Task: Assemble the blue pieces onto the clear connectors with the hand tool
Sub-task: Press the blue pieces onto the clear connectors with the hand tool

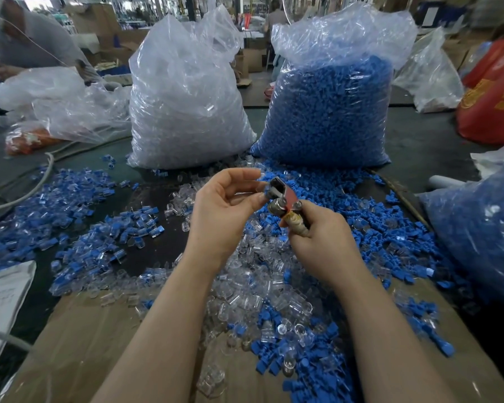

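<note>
Right hand (317, 228) grip on hand tool (282, 199)

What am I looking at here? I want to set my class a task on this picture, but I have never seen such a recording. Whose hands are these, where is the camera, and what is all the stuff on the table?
There is no machine here. One camera worn on a person's head looks forward and down, so the two bare arms are the wearer's own.

The right hand grips a small metal hand tool by its wrapped handle. The left hand has its fingers at the tool's head; whether they pinch a small part there is too blurred to tell.

On the table lie loose blue pieces and clear connectors, mixed together. To the left is a heap of joined blue-and-clear parts. Behind stand two big plastic bags: one of clear parts, one of blue parts.
</note>
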`<state>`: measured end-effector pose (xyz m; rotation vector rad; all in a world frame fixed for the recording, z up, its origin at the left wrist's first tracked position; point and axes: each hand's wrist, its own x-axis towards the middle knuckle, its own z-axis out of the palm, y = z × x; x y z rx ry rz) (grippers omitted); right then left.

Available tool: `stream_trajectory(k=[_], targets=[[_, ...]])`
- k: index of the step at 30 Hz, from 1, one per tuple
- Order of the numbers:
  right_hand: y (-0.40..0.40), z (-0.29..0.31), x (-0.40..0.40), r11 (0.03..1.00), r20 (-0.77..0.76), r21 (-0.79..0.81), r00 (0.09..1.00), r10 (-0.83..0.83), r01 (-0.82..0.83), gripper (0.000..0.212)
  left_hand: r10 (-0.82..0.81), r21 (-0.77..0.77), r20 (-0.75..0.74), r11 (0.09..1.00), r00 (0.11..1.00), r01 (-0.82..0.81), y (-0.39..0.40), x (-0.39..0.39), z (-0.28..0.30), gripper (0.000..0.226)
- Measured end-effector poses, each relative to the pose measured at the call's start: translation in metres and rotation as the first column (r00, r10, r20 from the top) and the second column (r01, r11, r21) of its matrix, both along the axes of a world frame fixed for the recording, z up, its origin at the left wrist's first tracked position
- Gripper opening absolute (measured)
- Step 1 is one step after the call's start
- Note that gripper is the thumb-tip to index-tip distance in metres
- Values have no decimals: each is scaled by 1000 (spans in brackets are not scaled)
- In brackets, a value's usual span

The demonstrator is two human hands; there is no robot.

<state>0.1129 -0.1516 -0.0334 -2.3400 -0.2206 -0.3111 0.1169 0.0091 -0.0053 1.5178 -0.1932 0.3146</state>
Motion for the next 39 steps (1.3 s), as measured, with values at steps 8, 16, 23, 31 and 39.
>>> stream_trajectory(k=[8,16,23,31,39], targets=[[2,-3,0,999,5,-44,1000,2,-1,12,-22,20,-46,1000,999,23,2,0,-2,31],[-3,-3,0,995,116,18,988,-101,100,10,-79,-702,-375,676,924,-227,47,12,-8,11],[-7,-6,2,989,100,48,985,-142,137,12,-14,-921,-390,11,921,-390,100,15,-22,23],[-9,-9,4,979,104,43,974,-202,199,16,111,-939,-315,-184,943,-292,119,14,-25,36],[-11,-7,7,961,107,85,957,-270,262,16,31,-376,-330,913,944,-161,72,9,-7,24]])
